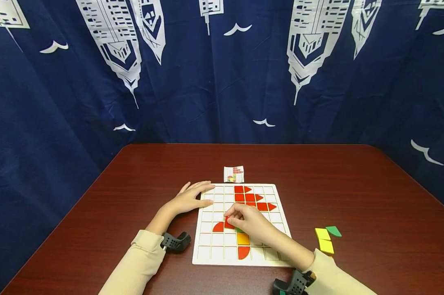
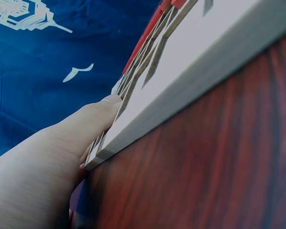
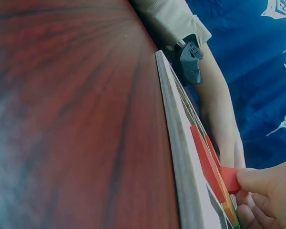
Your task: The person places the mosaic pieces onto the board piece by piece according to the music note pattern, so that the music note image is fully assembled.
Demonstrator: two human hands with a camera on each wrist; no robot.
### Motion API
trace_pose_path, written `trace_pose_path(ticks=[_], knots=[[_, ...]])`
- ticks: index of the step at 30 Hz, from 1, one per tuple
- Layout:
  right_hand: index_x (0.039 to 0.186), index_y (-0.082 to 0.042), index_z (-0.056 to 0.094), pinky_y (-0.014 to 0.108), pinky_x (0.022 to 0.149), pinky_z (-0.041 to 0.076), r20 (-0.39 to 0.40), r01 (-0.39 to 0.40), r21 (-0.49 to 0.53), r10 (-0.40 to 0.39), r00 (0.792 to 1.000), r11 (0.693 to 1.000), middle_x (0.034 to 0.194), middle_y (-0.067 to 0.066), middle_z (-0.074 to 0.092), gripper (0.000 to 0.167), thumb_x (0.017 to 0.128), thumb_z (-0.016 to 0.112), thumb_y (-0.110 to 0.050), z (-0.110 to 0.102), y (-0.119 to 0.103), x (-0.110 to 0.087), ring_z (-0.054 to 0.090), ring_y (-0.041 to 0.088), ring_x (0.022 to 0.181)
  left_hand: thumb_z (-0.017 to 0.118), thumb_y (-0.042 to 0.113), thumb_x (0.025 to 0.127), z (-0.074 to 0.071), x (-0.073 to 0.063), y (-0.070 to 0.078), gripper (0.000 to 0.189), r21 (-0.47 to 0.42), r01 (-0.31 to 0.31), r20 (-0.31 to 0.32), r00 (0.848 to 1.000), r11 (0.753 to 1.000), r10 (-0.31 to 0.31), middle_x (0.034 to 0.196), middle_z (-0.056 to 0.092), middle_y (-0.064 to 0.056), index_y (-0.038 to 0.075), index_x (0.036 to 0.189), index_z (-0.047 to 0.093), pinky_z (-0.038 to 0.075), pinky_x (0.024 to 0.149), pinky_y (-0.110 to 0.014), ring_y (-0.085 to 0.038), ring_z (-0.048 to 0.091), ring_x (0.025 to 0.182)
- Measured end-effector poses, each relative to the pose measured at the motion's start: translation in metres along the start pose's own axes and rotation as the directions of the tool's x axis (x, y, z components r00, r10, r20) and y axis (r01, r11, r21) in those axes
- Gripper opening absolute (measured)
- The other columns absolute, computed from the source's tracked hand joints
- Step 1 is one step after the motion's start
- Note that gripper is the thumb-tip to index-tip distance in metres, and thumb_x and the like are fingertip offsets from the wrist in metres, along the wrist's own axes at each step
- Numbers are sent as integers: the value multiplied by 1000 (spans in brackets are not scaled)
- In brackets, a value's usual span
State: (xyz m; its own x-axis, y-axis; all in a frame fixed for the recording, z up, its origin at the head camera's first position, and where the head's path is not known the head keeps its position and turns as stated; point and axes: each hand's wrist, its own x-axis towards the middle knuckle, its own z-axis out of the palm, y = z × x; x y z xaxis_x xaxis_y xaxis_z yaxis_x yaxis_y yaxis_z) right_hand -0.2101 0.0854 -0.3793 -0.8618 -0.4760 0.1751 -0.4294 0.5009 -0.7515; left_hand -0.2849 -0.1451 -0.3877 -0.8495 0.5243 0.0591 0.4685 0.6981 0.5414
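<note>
A white grid board (image 1: pixel 206 255) lies on the table. My left hand (image 1: pixel 190 198) rests at its left edge, fingers straight and thumb over the face. Between thumb and fingertips, my right hand (image 1: pixel 249 219) pinches a red square tile (image 3: pixel 229 179), tilted up from the board in the right wrist view. Left of that tile is a red quarter-round tile (image 1: pixel 218 227). Below the hand sit an orange-yellow square tile (image 1: pixel 243 239) and another red quarter-round tile (image 1: pixel 243 253). A green tile (image 1: pixel 239 230) is mostly hidden by the right hand. Red squares and pointed tiles (image 1: pixel 250 197) fill three upper rows.
Behind the board stands a small pattern card (image 1: pixel 229 174). To the right lie two yellow square tiles (image 1: pixel 326 246) and a green leaf-shaped tile (image 1: pixel 334 231), with an orange bit partly behind the right sleeve (image 1: pixel 336 272). A blue printed curtain (image 1: pixel 214 82) hangs beyond the table.
</note>
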Motion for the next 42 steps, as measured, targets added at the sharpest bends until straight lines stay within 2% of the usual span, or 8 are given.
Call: trace_pose_path(ticks=[8,19,28,42], knots=[[84,-10,66,15,59,44,33,39,-94,-36,999,995,72,-6,59,3,83,63,-11,0,-1,-3,49,0,64,58,41,86,1,0,-1,56,-5,-10,-11,1000,1000,10,148,30,-3,20,136,43,-2,112,-54,-22,23,139],[82,-14,67,15,57,42,12,85,-184,-84,996,979,70,-10,57,4,83,65,-17,1,0,-2,46,-2,63,57,41,86,0,1,0,56,0,-14,-12,1000,1000,14,148,30,-4,20,136,43,-1,112,-54,-22,23,139],[84,-13,69,14,57,43,14,97,-186,-96,995,978,78,-6,61,4,81,66,-12,1,0,-5,46,-3,63,58,42,86,0,1,1,56,-3,-6,-12,1000,1000,6,148,31,-3,20,135,44,-1,112,-54,-22,24,139],[86,-12,67,14,59,43,61,107,-135,-100,993,985,77,-6,57,6,81,65,-9,-3,-1,-5,46,-2,65,57,43,86,0,1,1,57,5,-8,-4,1000,1000,8,148,30,-3,21,136,43,-1,112,-54,-22,23,139]])
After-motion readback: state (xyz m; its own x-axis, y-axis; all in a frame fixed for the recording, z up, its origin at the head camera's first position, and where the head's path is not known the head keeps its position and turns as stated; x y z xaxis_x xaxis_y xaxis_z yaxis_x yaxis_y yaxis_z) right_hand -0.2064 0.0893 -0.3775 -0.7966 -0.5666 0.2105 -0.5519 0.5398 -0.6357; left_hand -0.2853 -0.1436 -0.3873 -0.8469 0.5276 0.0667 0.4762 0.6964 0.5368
